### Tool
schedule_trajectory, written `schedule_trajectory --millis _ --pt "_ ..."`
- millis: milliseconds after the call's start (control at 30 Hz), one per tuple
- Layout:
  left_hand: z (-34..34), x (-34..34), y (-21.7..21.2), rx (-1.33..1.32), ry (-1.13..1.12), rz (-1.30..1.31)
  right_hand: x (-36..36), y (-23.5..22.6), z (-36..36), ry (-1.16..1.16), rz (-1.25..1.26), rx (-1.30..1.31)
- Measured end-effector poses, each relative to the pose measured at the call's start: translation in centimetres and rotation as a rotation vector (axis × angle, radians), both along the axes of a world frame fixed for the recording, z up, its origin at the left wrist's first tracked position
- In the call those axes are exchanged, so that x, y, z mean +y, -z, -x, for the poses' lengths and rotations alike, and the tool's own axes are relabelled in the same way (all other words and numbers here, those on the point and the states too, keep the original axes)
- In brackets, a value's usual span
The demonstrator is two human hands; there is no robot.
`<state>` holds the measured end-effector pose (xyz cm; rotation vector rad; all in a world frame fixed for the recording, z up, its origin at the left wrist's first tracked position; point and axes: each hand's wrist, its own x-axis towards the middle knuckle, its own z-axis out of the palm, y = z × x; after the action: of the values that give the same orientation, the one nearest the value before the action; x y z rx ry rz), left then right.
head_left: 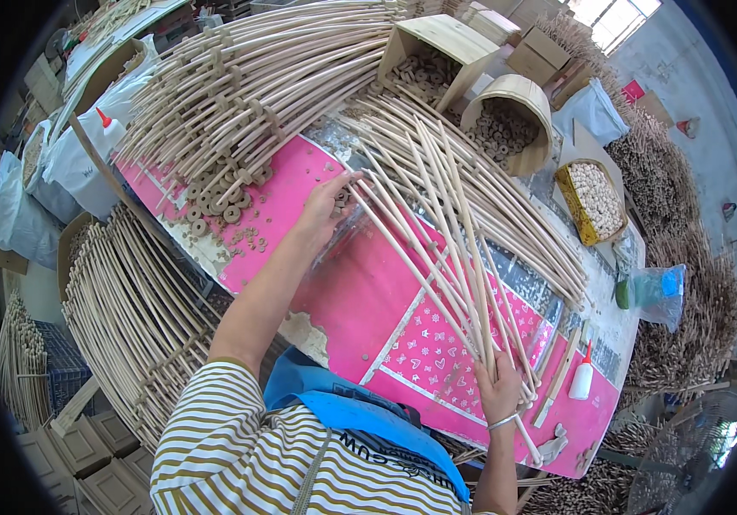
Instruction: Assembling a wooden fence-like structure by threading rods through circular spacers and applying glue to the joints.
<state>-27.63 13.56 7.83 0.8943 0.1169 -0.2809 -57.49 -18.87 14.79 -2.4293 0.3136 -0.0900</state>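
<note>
My right hand (499, 390) is wrapped round the near end of a bundle of thin wooden dowels (463, 266), which fan out away from me over the pink table. My left hand (325, 206) is closed at the far tip of the leftmost dowel of that bundle. Small brown wooden rings (342, 200) show in the curl of its fingers; just how the fingertips meet the dowel is too small to tell. More wooden rings (214, 202) lie in a loose heap on the table, left of my left hand, with tiny brown bits around them.
A big stack of dowels with rings (257, 77) covers the far left. Beyond the bundle lie more dowels (523, 223), a wooden box (437, 43), a round tub (536, 107) and a yellow basket (567, 193). A glue bottle (583, 378) and a flat brush (553, 386) sit at right.
</note>
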Motion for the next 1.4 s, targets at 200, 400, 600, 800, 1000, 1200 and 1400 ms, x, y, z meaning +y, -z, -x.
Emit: schedule_trajectory --millis 200,400,600,800,1000,1200,1400 --pt "0.4 -0.4 -0.2 0.052 -0.019 0.069 0.4 -0.2 -0.1 0.017 0.060 -0.024" --pt "1.9 -3.4 -1.3 0.100 0.046 -0.035 1.8 -0.6 -2.0 0.014 0.152 -0.122" --pt "4.7 -11.5 -3.5 0.013 0.283 -0.214 2.5 -1.6 -7.6 0.053 0.310 -0.291" --pt "3.1 -9.6 -1.9 -0.001 0.189 -0.099 -1.3 -3.2 -10.4 0.169 0.349 -0.284" --pt "0.9 -3.3 0.3 0.082 0.039 0.061 -2.4 -3.5 -7.1 0.065 -0.010 -0.181" --pt "-0.6 -0.5 1.5 -0.014 -0.017 0.009 -0.9 -2.6 -3.6 0.033 -0.185 -0.072" --pt "-1.4 1.2 1.3 0.025 -0.117 -0.031 -0.6 -2.0 -1.8 0.084 -0.179 -0.094"
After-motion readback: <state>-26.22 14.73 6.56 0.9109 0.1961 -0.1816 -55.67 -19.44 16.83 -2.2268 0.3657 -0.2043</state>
